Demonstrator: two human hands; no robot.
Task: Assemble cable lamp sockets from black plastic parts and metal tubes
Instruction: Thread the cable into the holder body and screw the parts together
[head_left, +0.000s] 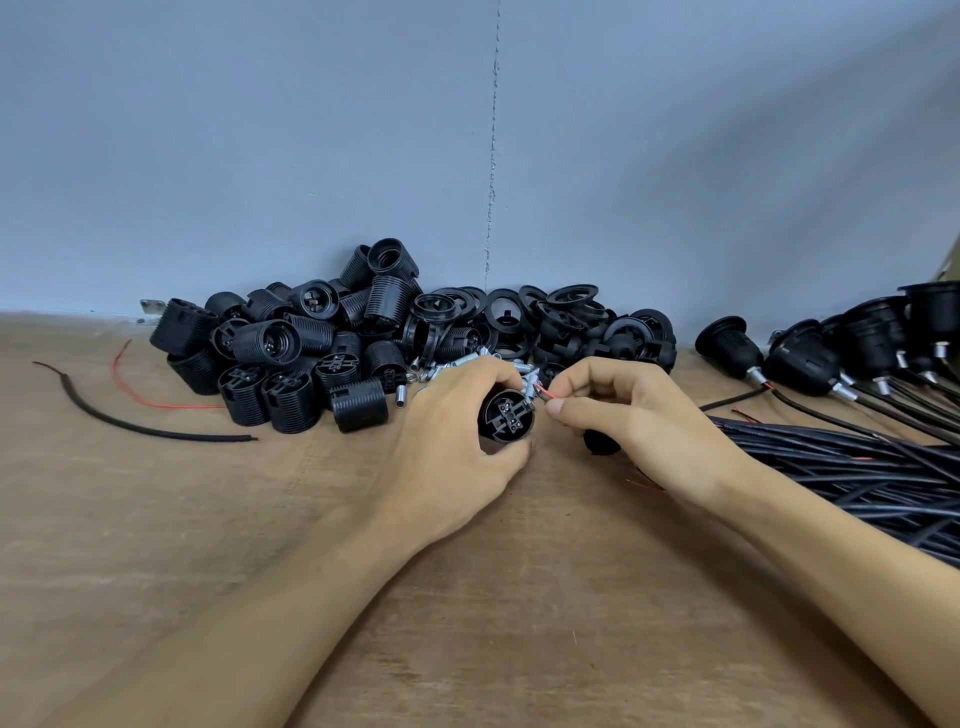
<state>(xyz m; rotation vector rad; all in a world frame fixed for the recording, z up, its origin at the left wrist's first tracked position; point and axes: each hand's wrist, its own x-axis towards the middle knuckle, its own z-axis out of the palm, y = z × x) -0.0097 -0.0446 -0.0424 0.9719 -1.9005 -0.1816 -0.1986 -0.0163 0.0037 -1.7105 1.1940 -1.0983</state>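
While the left hand (447, 431) grips a black socket body (506, 423) at frame centre, the right hand (639, 415) pinches a red wire end (545, 393) beside its rim.
Its open end shows a terminal block. A black part (600, 441) under the right hand is mostly hidden. Metal tubes (441, 370) behind the hands are partly covered. Black shells (291, 358) and rings (566, 312) heap against the blue-grey wall (311, 130). Finished sockets (857, 348) and a cable bundle (857, 467) are cut off at right on the wooden desk (208, 519).
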